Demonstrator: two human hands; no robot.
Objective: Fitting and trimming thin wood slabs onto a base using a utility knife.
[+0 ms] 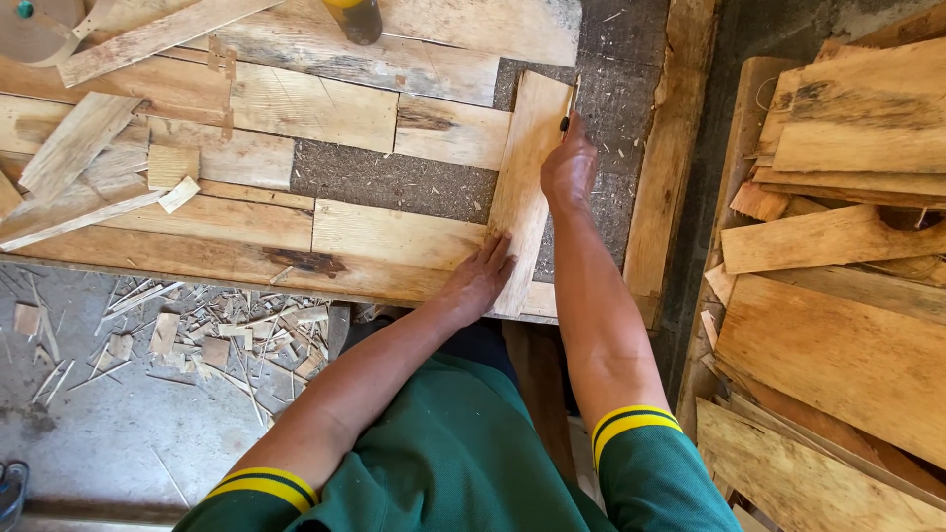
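A narrow light wooden plank [525, 167] lies lengthwise on a bench of joined boards [345, 232], over a patch of dark chipboard. My left hand [480, 278] presses flat on the plank's near end, fingers spread. My right hand [569, 166] is closed around a thin pencil [570, 108] with its tip against the plank's right edge near the far end.
Loose offcuts [74, 163] lie on the bench's left side, and a yellow-and-dark bottle [355, 18] stands at the far edge. A stack of rough planks [838, 246] fills the right. Wood chips [212, 320] litter the concrete floor at left.
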